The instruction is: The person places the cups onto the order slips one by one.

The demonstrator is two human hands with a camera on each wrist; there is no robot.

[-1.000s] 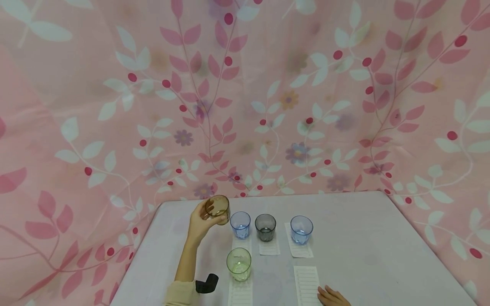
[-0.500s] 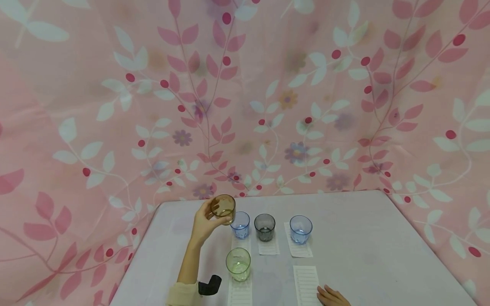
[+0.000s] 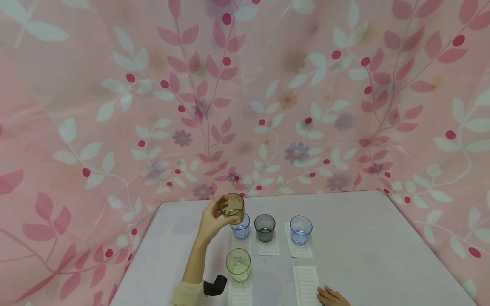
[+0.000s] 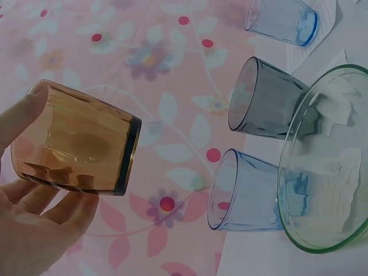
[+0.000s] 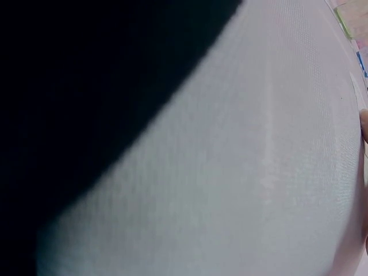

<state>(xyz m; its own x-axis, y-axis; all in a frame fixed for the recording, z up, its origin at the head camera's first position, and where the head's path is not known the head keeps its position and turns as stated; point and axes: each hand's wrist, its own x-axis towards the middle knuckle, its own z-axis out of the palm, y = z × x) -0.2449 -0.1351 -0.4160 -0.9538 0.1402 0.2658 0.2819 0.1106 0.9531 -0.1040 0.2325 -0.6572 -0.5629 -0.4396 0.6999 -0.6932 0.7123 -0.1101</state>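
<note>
My left hand [image 3: 210,222] grips an amber glass [image 3: 232,207] between thumb and fingers. In the left wrist view the amber glass [image 4: 80,141] is held up, apart from the other glasses. From the head it partly covers the rim of a blue glass [image 3: 240,231] standing on a paper sheet. A grey glass [image 3: 265,229] stands to the right of that one, and a second blue glass [image 3: 301,231] further right. Nearer the front is a green glass [image 3: 238,265]. My right hand [image 3: 332,296] rests on the table beside a ruled paper sheet [image 3: 306,284], fingers relaxed.
The white-covered table [image 3: 367,246] reaches back to a pink floral cloth [image 3: 245,106]. Paper sheets lie beneath or beside the glasses, one [image 3: 240,294] in front of the green glass. A dark shape fills the upper left of the right wrist view.
My left hand has moved to the right with the amber glass, which now overlaps the left blue glass in the head view. The right hand stays where it was.
</note>
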